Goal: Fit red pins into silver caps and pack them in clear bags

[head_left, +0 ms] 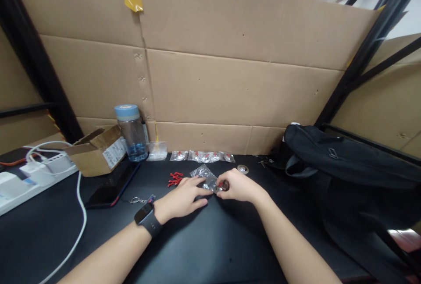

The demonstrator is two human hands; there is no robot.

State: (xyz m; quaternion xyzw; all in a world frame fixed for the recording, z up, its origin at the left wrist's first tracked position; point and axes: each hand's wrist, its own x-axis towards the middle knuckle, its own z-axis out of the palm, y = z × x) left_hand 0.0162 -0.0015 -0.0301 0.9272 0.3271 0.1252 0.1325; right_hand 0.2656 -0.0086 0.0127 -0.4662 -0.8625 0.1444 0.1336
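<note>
A small clear plastic bag (204,174) lies on the black tabletop. My left hand (184,197) rests flat at its near left side, fingers stretched out and touching the plastic. At the bag's right end, my right hand (237,186) is closed in a pinch on a small shiny, dark brownish round piece (225,186); the fingers hide part of it, and I cannot tell whether it is inside the plastic. Red cords (175,179) lie just beyond my left hand. Several small filled clear packets (206,157) form a row near the cardboard wall.
A roll of tape (243,169) lies beyond my right hand. Metal key rings (138,200) lie by my left wrist. At left are a phone (110,186), an open carton (95,154), a water bottle (133,137) and a power strip (39,176). A black backpack (355,174) fills the right.
</note>
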